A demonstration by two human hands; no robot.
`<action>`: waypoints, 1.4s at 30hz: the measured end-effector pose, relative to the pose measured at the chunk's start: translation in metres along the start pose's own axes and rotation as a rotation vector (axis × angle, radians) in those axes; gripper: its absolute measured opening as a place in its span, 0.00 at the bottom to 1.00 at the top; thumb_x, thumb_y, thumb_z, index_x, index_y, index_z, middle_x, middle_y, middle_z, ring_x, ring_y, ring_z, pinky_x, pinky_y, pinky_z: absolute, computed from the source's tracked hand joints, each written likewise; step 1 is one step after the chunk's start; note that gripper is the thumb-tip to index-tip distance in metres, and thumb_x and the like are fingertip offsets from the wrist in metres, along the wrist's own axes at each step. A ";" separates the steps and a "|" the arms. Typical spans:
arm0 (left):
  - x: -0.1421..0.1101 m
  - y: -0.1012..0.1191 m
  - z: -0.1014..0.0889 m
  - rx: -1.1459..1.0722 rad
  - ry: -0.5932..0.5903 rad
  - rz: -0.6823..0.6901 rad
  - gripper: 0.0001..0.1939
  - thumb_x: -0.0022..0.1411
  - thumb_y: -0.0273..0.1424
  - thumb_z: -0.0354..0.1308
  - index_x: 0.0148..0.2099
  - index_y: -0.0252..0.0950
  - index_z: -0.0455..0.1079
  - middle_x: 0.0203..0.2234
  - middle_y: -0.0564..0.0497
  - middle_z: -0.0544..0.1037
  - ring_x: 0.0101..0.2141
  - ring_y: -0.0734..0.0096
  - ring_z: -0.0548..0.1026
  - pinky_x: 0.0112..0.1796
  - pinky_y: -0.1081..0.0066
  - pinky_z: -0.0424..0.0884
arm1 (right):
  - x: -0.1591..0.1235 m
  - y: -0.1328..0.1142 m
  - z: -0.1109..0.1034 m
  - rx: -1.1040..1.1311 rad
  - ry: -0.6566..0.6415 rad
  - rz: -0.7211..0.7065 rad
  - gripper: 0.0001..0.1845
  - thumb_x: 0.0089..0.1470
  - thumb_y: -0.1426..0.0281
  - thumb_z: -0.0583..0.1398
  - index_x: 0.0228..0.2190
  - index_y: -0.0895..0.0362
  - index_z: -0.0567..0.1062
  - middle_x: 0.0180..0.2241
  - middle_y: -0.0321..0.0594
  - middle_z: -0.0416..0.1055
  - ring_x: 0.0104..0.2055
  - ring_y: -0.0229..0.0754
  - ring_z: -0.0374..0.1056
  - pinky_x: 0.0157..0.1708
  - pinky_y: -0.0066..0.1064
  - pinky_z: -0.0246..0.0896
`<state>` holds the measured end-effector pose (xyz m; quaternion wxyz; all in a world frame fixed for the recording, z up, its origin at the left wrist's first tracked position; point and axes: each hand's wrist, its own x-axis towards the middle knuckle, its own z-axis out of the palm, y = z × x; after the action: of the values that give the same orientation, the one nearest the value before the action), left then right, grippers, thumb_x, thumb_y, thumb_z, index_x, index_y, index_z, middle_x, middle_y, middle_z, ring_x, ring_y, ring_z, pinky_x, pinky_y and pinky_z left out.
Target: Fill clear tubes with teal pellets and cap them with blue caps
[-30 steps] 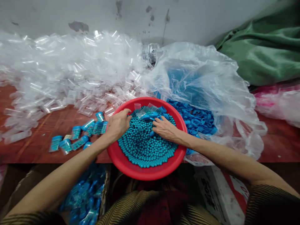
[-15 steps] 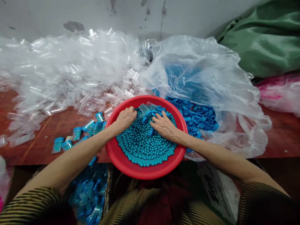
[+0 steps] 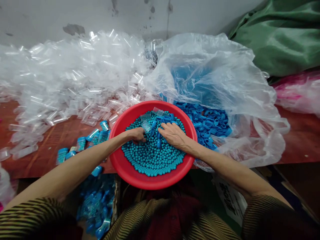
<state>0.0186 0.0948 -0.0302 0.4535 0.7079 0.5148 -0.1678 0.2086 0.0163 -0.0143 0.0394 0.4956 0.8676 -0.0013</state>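
Note:
A red basin [image 3: 153, 182] holds many small turquoise beads [image 3: 150, 163]. My left hand [image 3: 138, 135] is inside it on the left, fingers curled down into the beads; whatever they grip is hidden. Beside its fingertips, clear plastic tubes [image 3: 146, 122] lie on the beads. My right hand [image 3: 173, 136] reaches in from the right, its fingers stretched over several blue caps [image 3: 163, 120] and touching them. One blue cap [image 3: 159, 142] lies on the beads just below its fingertips.
Clear tubes [image 3: 75, 76] are heaped along the wall. Filled, capped tubes [image 3: 81, 144] lie left of the basin. At right, a clear plastic bag [image 3: 225, 66] spills blue caps [image 3: 207, 123]. An open box of filled tubes [image 3: 96, 203] sits below the table edge.
My left hand has moved down from the clear tubes into the beads. My right hand stays over the caps, its fingers slightly closer together. The view has shifted slightly.

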 end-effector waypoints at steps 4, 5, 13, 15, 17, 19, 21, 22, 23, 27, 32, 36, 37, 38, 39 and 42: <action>0.006 0.003 0.016 -0.295 -0.115 0.101 0.09 0.47 0.30 0.60 0.31 0.36 0.62 0.18 0.56 0.70 0.22 0.70 0.73 0.23 0.73 0.69 | 0.002 0.006 0.005 0.077 -0.012 0.012 0.14 0.61 0.73 0.46 0.40 0.58 0.70 0.40 0.46 0.68 0.38 0.45 0.64 0.33 0.35 0.51; 0.007 0.003 0.017 -0.353 -0.141 0.124 0.11 0.48 0.31 0.61 0.33 0.36 0.62 0.20 0.55 0.71 0.24 0.69 0.75 0.24 0.73 0.70 | 0.002 0.008 0.005 0.100 -0.017 0.015 0.14 0.61 0.73 0.46 0.41 0.58 0.70 0.41 0.45 0.68 0.39 0.45 0.64 0.34 0.34 0.51; -0.001 -0.001 0.013 -0.939 -0.323 0.208 0.24 0.43 0.33 0.69 0.41 0.36 0.62 0.26 0.54 0.74 0.26 0.67 0.78 0.24 0.75 0.70 | -0.009 0.015 0.001 0.308 0.055 0.067 0.17 0.60 0.73 0.49 0.49 0.56 0.70 0.47 0.46 0.66 0.44 0.43 0.64 0.41 0.32 0.55; -0.010 0.000 0.014 -0.987 -0.283 0.222 0.22 0.45 0.33 0.68 0.40 0.36 0.63 0.29 0.51 0.75 0.27 0.66 0.78 0.24 0.75 0.70 | -0.012 0.011 0.000 0.409 0.129 0.044 0.17 0.60 0.73 0.50 0.50 0.56 0.69 0.48 0.47 0.65 0.47 0.44 0.63 0.44 0.34 0.55; -0.020 0.001 0.017 -1.021 -0.263 0.244 0.21 0.47 0.33 0.67 0.40 0.35 0.63 0.29 0.51 0.76 0.28 0.65 0.79 0.25 0.74 0.71 | -0.013 0.006 -0.003 0.589 0.160 -0.013 0.17 0.59 0.73 0.53 0.50 0.57 0.69 0.46 0.46 0.67 0.46 0.43 0.63 0.44 0.34 0.56; -0.029 0.002 0.021 -1.052 -0.267 0.259 0.20 0.47 0.34 0.67 0.40 0.35 0.63 0.29 0.51 0.76 0.29 0.64 0.79 0.26 0.73 0.72 | -0.013 0.002 -0.008 0.811 0.124 -0.054 0.17 0.56 0.74 0.55 0.48 0.58 0.68 0.40 0.42 0.69 0.41 0.39 0.65 0.42 0.32 0.58; -0.037 0.004 0.027 -1.082 -0.280 0.262 0.22 0.47 0.35 0.68 0.40 0.35 0.62 0.28 0.52 0.76 0.29 0.63 0.79 0.26 0.72 0.73 | -0.012 -0.001 -0.012 0.978 0.058 -0.047 0.16 0.54 0.76 0.57 0.46 0.58 0.68 0.34 0.36 0.68 0.35 0.36 0.64 0.38 0.29 0.58; -0.040 0.004 0.030 -1.091 -0.287 0.263 0.22 0.46 0.35 0.68 0.40 0.36 0.62 0.29 0.52 0.76 0.29 0.63 0.79 0.25 0.72 0.73 | -0.012 -0.002 -0.014 1.033 0.015 -0.039 0.14 0.53 0.76 0.57 0.44 0.58 0.68 0.31 0.34 0.67 0.32 0.35 0.63 0.35 0.28 0.58; -0.043 0.006 0.033 -1.092 -0.295 0.266 0.23 0.46 0.36 0.68 0.40 0.36 0.61 0.29 0.53 0.76 0.29 0.63 0.79 0.24 0.72 0.73 | -0.011 -0.002 -0.016 1.078 -0.040 -0.034 0.12 0.52 0.76 0.57 0.41 0.58 0.68 0.29 0.32 0.65 0.30 0.34 0.61 0.32 0.27 0.58; -0.052 0.010 0.042 -1.073 -0.268 0.289 0.23 0.47 0.39 0.67 0.39 0.35 0.61 0.25 0.52 0.75 0.23 0.69 0.77 0.21 0.74 0.71 | -0.007 0.001 -0.015 1.256 -0.346 -0.017 0.10 0.50 0.70 0.59 0.35 0.56 0.63 0.25 0.27 0.59 0.21 0.31 0.56 0.22 0.24 0.53; -0.062 0.008 0.047 -0.976 -0.135 0.235 0.20 0.48 0.41 0.65 0.35 0.33 0.62 0.21 0.55 0.72 0.17 0.77 0.71 0.14 0.81 0.61 | -0.004 -0.002 -0.010 1.057 -0.282 -0.050 0.09 0.46 0.72 0.62 0.31 0.58 0.67 0.23 0.27 0.58 0.25 0.31 0.54 0.24 0.23 0.50; -0.072 0.000 0.044 -0.980 -0.071 0.176 0.16 0.52 0.38 0.63 0.35 0.33 0.62 0.23 0.52 0.74 0.17 0.79 0.71 0.14 0.82 0.59 | -0.016 -0.006 -0.010 0.816 -0.372 -0.142 0.04 0.51 0.74 0.58 0.32 0.58 0.71 0.23 0.30 0.62 0.26 0.33 0.57 0.27 0.23 0.51; -0.075 -0.001 0.042 -1.027 -0.068 0.182 0.16 0.52 0.37 0.63 0.35 0.33 0.62 0.24 0.51 0.74 0.19 0.77 0.72 0.16 0.81 0.61 | -0.020 -0.005 -0.010 0.739 -0.399 -0.165 0.04 0.51 0.74 0.58 0.33 0.58 0.72 0.25 0.32 0.65 0.27 0.34 0.59 0.28 0.24 0.52; -0.078 -0.002 0.040 -1.086 -0.059 0.199 0.16 0.52 0.37 0.63 0.36 0.33 0.62 0.25 0.50 0.75 0.21 0.76 0.73 0.17 0.80 0.63 | -0.023 -0.003 -0.012 0.645 -0.414 -0.172 0.05 0.52 0.74 0.58 0.33 0.58 0.73 0.28 0.34 0.67 0.30 0.35 0.62 0.29 0.25 0.52; -0.082 -0.002 0.038 -1.148 -0.044 0.226 0.16 0.52 0.36 0.63 0.37 0.34 0.63 0.27 0.50 0.75 0.22 0.74 0.74 0.18 0.79 0.65 | -0.027 0.000 -0.013 0.544 -0.410 -0.161 0.06 0.52 0.73 0.58 0.35 0.58 0.73 0.31 0.37 0.69 0.32 0.37 0.64 0.30 0.25 0.53; -0.088 -0.005 0.035 -1.287 0.020 0.310 0.18 0.51 0.34 0.64 0.42 0.35 0.63 0.29 0.50 0.76 0.26 0.70 0.76 0.21 0.77 0.68 | -0.036 0.010 -0.022 0.267 -0.321 -0.010 0.09 0.55 0.69 0.56 0.38 0.57 0.73 0.37 0.42 0.71 0.37 0.41 0.67 0.30 0.27 0.52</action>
<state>-0.0139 0.0159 0.0112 0.8000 0.3629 0.4088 0.2472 0.2340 -0.0088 0.0107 0.1108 0.4856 0.8448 -0.1956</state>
